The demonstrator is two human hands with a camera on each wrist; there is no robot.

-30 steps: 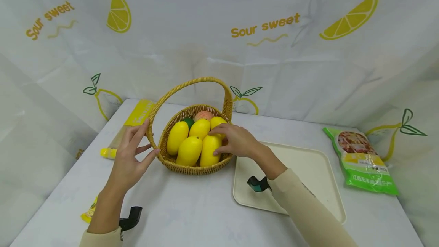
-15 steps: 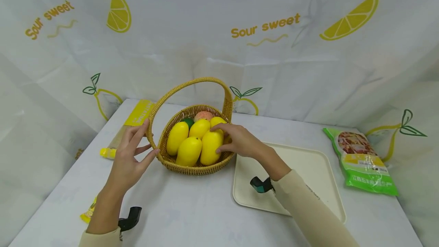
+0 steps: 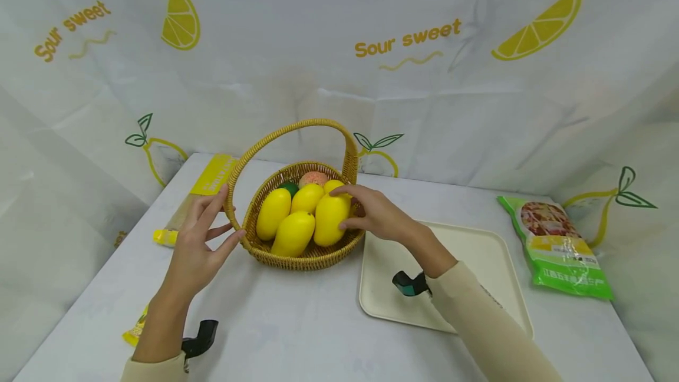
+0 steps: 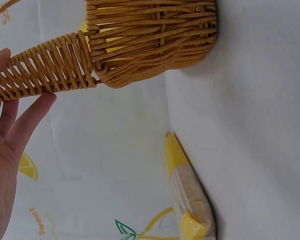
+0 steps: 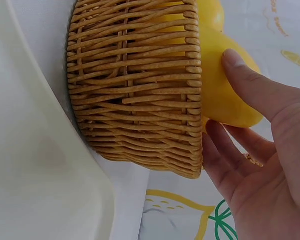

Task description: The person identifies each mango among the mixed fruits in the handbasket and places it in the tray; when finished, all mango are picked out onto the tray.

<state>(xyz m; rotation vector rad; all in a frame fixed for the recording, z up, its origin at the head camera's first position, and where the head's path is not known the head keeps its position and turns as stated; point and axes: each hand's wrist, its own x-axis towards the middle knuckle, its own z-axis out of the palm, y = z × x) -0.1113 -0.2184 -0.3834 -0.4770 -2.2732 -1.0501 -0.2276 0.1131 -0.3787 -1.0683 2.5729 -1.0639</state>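
My right hand (image 3: 383, 215) is clamped on a mango (image 3: 331, 221), thumb one side, fingers round behind. Since the earlier frame it has shifted right, opening a gap beside its front neighbour — it pokes above the rim of the basket (image 3: 297, 263). My left hand (image 3: 197, 246) still pinches the handle (image 3: 313, 122). A pale tray (image 3: 477, 276) lies on the white table (image 3: 297, 323) — a lemon-print curtain (image 3: 297, 46) hangs behind.

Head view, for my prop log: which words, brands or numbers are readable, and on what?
"Sour sweet": printed twice on the white backdrop.
Green food packet: print too small to read.
Yellow-ended bag: lettering too blurred.
Small yellow packet: too blurred.
Right sleeve: tiny marking, unreadable.
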